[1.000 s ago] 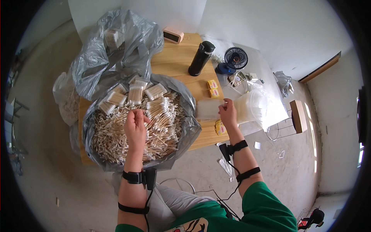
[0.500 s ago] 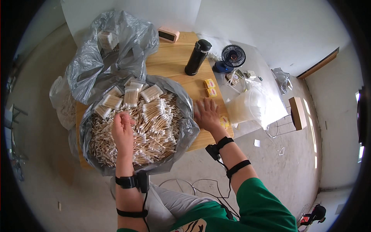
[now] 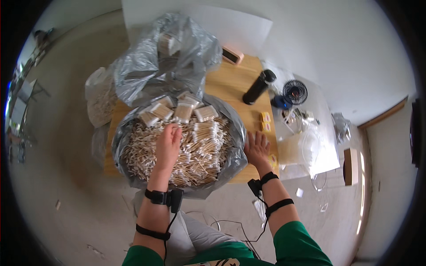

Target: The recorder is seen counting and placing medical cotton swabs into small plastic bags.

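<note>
A grey plastic bag (image 3: 243,133) lies spread wide on the table, full of loose cotton swabs (image 3: 199,153) with wooden sticks and white tips. Along the bag's far side rest several clear packs of cotton swabs (image 3: 183,111). Over the middle of the loose swabs is my left hand (image 3: 168,145), its fingers curled together; anything inside them is hidden. My right hand (image 3: 257,150) lies palm down at the table's right side, just beside the bag's rim, with its fingers spread. Small yellow boxes (image 3: 265,122) sit beyond it, and another yellow box (image 3: 272,159) shows by its wrist.
Behind the swabs, a second grey bag (image 3: 142,66) holds a pack. A black bottle (image 3: 259,87) and a pink clock (image 3: 233,55) stand on the wooden table (image 3: 222,82). To the right are a small fan (image 3: 294,92) and clear plastic bags (image 3: 297,148). Cables trail across the floor.
The whole view has shifted, so the table and bags appear further right. My left hand stays curled over the swabs, and my right hand stays flat on the table beside the bag.
</note>
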